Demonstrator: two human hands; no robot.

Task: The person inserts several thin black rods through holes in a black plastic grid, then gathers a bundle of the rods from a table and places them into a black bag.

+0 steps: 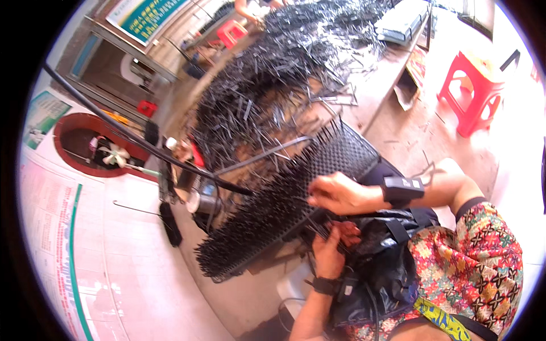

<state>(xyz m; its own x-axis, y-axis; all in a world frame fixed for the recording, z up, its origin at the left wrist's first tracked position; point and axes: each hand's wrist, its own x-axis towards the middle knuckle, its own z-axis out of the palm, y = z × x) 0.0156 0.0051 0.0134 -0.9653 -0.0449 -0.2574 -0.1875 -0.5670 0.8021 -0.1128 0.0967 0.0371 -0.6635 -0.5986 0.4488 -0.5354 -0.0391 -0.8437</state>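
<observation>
A long black board (347, 156) with rows of small holes slants across the middle of the view. Thin black pieces (256, 219) stand upright over most of it, while its upper right end shows mostly bare holes. My right hand (338, 193) is at the board's near edge, fingers curled together; what they pinch is too small to make out. Just below, my left hand (330, 250) is closed around a few thin dark strips (319, 228), partly hidden by the fingers. Black plastic sheeting (381, 267) covers my lap beside both hands.
Beyond the board, a large pile of black strips (250, 96) covers the table (364, 111). A dark bar (142, 142) crosses from the upper left. A red stool (472, 94) stands at right; a cup (202, 199) sits left. Another person's hand (256, 21) is at the far end.
</observation>
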